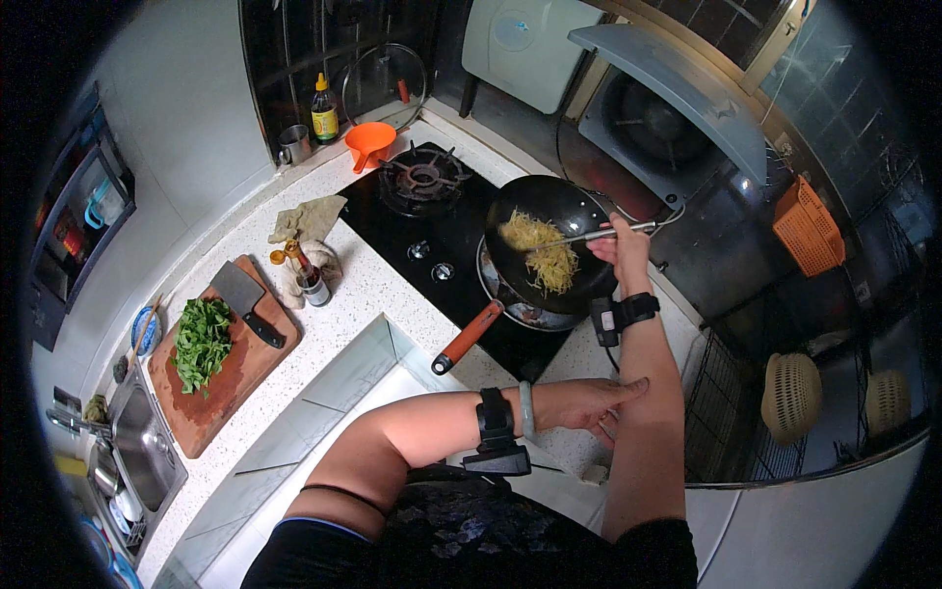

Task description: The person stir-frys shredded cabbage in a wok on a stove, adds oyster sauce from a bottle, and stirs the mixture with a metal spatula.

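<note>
My right hand (624, 241) grips the metal handle of a cooking spatula (589, 235), whose far end reaches into a black wok (581, 206). Pale yellow shredded food (544, 254) lies in the wok, some of it over the spatula's head. The wok sits tilted over the right burner, its orange-brown handle (471, 335) pointing toward me and to the left. My left hand (589, 405) is closed around my right forearm, thumb on top and fingers at the near side. Both wrists wear black strapped devices, and a pale bangle circles the left one.
Left of the black gas hob (412, 235), a cutting board (221, 412) bears chopped greens (202, 344) and a cleaver (239, 287). A sauce bottle (315, 283) stands near a cloth (305, 219). An orange ladle (370, 141) lies behind. A steel sink (143, 442) is far left.
</note>
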### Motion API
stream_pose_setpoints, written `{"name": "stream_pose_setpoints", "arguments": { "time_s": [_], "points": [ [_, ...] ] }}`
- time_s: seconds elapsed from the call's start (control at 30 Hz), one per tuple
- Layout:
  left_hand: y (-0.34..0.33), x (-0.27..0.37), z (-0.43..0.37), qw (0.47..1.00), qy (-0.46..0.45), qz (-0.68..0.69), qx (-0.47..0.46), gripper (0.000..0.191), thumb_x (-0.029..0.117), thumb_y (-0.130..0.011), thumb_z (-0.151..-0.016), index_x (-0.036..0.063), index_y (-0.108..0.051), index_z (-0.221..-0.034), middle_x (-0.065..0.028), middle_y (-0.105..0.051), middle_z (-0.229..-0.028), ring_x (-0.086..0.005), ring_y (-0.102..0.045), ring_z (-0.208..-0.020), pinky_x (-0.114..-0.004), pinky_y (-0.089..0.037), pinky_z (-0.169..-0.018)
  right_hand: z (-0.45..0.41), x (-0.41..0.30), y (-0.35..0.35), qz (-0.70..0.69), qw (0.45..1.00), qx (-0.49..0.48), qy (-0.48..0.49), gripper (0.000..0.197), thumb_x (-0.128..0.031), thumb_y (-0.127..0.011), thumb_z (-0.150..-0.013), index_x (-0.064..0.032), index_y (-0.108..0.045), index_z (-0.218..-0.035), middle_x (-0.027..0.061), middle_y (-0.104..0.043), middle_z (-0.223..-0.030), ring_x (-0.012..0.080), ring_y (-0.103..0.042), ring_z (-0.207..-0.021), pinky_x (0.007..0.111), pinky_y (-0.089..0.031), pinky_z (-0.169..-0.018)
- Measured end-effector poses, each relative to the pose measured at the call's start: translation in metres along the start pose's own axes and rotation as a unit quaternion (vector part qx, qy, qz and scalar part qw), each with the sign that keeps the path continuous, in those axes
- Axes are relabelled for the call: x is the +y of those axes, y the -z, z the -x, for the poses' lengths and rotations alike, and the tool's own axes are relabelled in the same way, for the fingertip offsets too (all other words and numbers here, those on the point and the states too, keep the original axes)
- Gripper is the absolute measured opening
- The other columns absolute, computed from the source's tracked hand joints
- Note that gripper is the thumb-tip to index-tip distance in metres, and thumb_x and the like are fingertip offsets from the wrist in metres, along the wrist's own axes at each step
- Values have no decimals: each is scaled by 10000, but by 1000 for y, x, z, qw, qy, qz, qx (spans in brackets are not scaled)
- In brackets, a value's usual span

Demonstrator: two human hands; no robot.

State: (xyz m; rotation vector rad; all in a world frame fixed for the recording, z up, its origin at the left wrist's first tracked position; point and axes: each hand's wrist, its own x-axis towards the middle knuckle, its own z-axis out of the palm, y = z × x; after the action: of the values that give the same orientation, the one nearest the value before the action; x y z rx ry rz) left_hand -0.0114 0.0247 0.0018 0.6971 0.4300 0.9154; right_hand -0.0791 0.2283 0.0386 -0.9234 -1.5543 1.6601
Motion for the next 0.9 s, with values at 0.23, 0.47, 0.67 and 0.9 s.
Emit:
{"name": "stream_pose_setpoints", "arguments": {
  "time_s": [0.23, 0.47, 0.67, 0.9],
  "points": [
    [-7, -4, 0, 1000, 23, -10, 0, 744, 651, -388, -822, 36, -422, -1241, -135, -521, -1154, -257, -552, -980, -449, -445, -858, 11, -4, 10, -7, 994, 78, 70, 382, -256, -625, -808, 118, -556, -768, 246, -593, -659, 291, -632, -514, 303, -523, -417],
    [-28, 12, -4, 999, -4, -31, -12, 699, 632, -400, -831, 37, -460, -1194, -109, -559, -1068, -224, -574, -914, -428, -475, -804, 44, -76, -3, 357, 933, -7, 53, 455, -321, -618, -801, 79, -545, -597, 163, -577, -518, 233, -617, -450, 279, -461, -370],
    [-9, 1, -1, 1000, -9, -13, -2, 704, 636, -397, -829, 40, -464, -1197, -127, -535, -1125, -242, -557, -977, -433, -466, -834, 28, -33, -17, 341, 937, 47, 53, 358, -258, -629, -800, 74, -576, -677, 153, -580, -533, 220, -606, -430, 272, -453, -350],
    [-6, -3, 0, 1000, 18, -15, 2, 698, 633, -385, -835, 38, -467, -1191, -127, -538, -1116, -252, -552, -990, -431, -465, -834, 16, 5, -5, 445, 836, -52, 316, 221, -233, -616, -780, -19, -661, -814, 181, -638, -717, 216, -639, -582, 337, -489, -560]
  ]
}}
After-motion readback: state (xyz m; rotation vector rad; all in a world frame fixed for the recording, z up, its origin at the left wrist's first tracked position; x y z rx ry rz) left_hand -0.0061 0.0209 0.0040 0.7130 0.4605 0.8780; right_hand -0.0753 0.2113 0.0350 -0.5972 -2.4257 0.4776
